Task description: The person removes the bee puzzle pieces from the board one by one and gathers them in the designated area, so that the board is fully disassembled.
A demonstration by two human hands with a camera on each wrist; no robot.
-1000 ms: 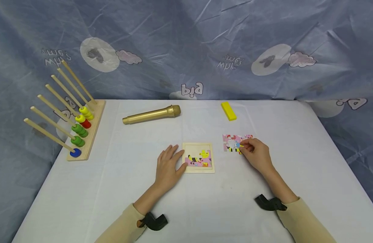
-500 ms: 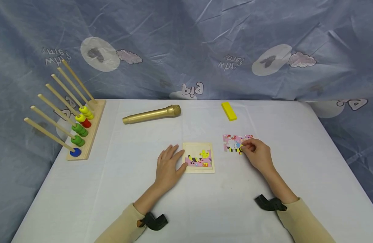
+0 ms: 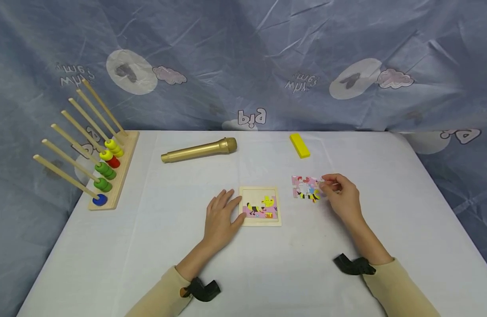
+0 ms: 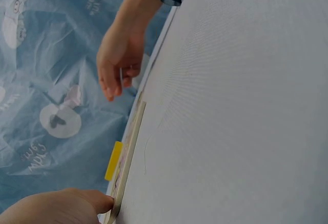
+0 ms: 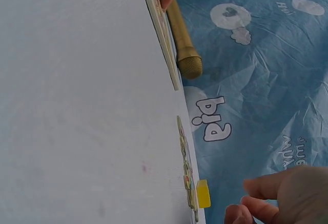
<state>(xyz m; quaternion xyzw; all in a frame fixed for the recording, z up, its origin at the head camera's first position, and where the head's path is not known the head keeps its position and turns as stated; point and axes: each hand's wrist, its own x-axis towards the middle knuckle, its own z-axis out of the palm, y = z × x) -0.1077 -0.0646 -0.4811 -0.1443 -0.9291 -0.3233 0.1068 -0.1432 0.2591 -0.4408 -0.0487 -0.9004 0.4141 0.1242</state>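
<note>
In the head view a square wooden puzzle tray lies on the table, its lower half filled with pink and yellow pieces. My left hand rests at its left side, fingers spread, thumb and index at the rim. To the right lies a cluster of loose puzzle pieces, pink with cartoon figures. Over its right edge my right hand pinches a puzzle piece between thumb and fingers; in the left wrist view it shows only as a thin pale edge. The right wrist view has this hand raised above the table.
A yellow block lies behind the loose pieces. Further left is a gold microphone. At the far left stands a wooden counting rack with tall pegs and coloured beads. A printed blue-grey cloth hangs behind the white table.
My right hand has shifted up and to the right from the cluster, with a puzzle piece between its fingertips, uncovering yellow parts of the pieces below. My left hand stays at the tray.
</note>
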